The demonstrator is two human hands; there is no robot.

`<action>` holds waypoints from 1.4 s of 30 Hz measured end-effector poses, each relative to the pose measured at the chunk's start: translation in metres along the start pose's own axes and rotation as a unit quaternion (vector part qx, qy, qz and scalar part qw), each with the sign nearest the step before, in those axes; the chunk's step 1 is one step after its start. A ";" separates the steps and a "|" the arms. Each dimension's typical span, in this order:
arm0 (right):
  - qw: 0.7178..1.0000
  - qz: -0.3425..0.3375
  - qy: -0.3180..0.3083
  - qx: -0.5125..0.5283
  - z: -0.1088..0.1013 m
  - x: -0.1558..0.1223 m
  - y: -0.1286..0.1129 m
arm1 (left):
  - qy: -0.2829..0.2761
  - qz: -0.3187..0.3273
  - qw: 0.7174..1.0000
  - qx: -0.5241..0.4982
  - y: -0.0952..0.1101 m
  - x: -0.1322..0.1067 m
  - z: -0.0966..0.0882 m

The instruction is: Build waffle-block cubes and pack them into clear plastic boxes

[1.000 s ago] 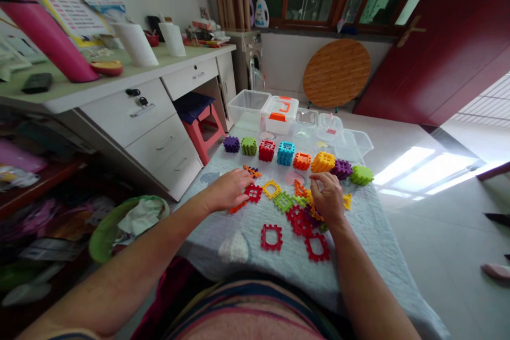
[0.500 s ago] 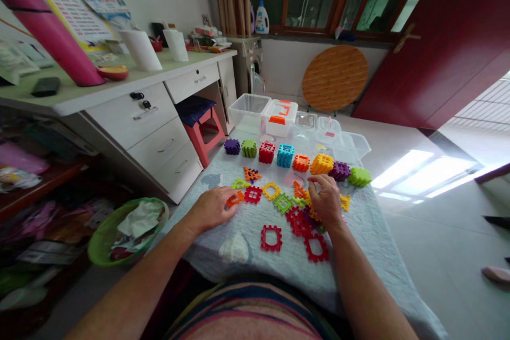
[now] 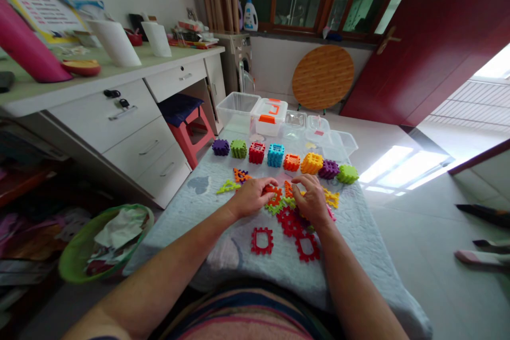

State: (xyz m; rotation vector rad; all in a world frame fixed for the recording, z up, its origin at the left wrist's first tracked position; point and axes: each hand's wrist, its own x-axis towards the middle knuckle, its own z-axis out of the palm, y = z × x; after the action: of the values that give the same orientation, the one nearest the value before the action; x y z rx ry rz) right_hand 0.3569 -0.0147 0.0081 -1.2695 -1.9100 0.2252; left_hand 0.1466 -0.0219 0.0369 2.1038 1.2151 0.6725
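Observation:
My left hand (image 3: 253,195) rests on the cloth-covered table (image 3: 358,244) with its fingers curled on an orange flat tile (image 3: 274,192). My right hand (image 3: 312,200) is beside it, fingers pinched over a heap of loose flat tiles (image 3: 289,211) in red, green, yellow and orange. Two red square frames (image 3: 262,240) lie nearer me. A green triangle tile (image 3: 228,187) and an orange triangle tile (image 3: 240,175) sit to the left. Behind the hands stands a row of built cubes, from a purple cube (image 3: 220,147) on the left to a green cube (image 3: 347,173) on the right.
Clear plastic boxes (image 3: 242,104) and an orange-latched case (image 3: 270,115) stand at the table's far end. A white desk with drawers (image 3: 131,111) and a red stool (image 3: 187,130) are to the left, a green basket (image 3: 75,255) on the floor, a round wooden board (image 3: 322,77) against the wall.
My left hand has moved right from the table's left side to the tile heap, carrying the orange tile with it. My right hand stays over the heap. The view has shifted slightly.

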 end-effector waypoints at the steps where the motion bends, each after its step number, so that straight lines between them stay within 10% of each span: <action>1: 1.000 -0.004 -0.013 0.002 -0.001 0.000 -0.001 | 0.004 0.015 0.999 0.032 -0.002 0.005 0.004; 11: 0.964 -0.050 -0.229 -0.126 0.003 0.002 -0.029 | 0.237 0.031 0.958 0.156 -0.043 -0.012 -0.032; 20: 0.953 -0.033 -0.243 -0.177 0.006 0.012 -0.033 | 0.325 0.017 0.926 0.192 -0.073 -0.033 -0.029; 27: 0.959 -0.004 -0.135 -0.249 -0.031 0.068 -0.009 | 0.341 0.015 0.924 0.176 -0.075 -0.034 -0.030; 42: 0.895 0.034 -0.296 -0.333 -0.008 0.128 0.028 | 0.343 -0.007 0.926 0.160 -0.084 -0.034 -0.034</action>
State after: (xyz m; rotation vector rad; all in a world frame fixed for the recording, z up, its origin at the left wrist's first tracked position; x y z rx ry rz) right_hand 0.3607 0.1028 0.0655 -1.8758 -2.5963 -0.0297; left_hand 0.0598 -0.0110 -0.0045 2.1807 1.8077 1.3571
